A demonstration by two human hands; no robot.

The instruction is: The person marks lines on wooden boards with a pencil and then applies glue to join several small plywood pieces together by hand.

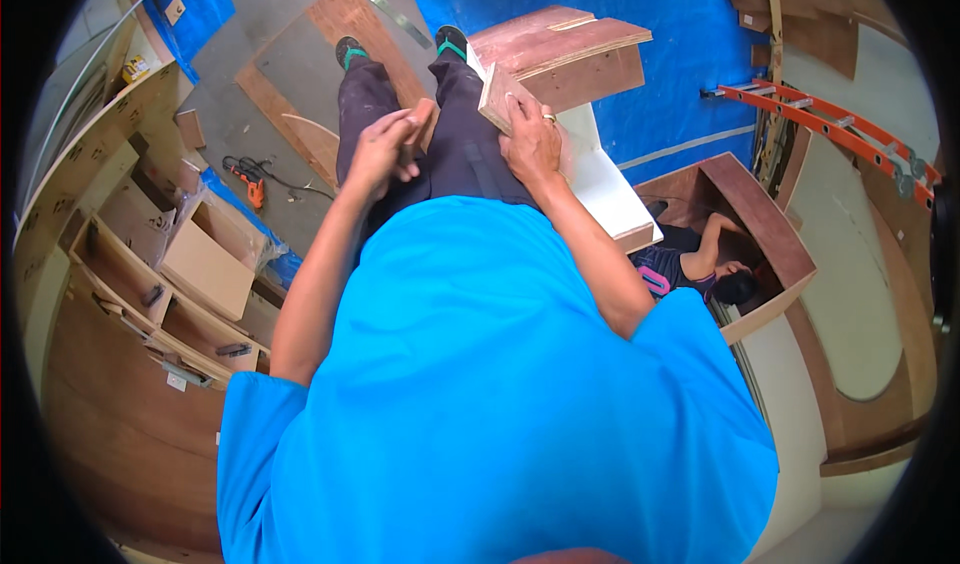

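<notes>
A brown block (424,114) is pinched by the left hand (384,152), left of the plywood piece (493,102) touched by the right hand (533,144), whose grip is unclear.

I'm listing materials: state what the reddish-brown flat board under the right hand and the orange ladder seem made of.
Reddish-brown flat board under the right hand: probably plywood or wood, matt; streaky face. Orange ladder: rails perhaps fibreglass or painted metal, evenly coloured; greyish rungs suggest metal.

Long orange ladder (845,122) at right; orange-and-black corded power tool (255,188) on grey floor (218,104); silver L-shaped metal square (402,18).
</notes>
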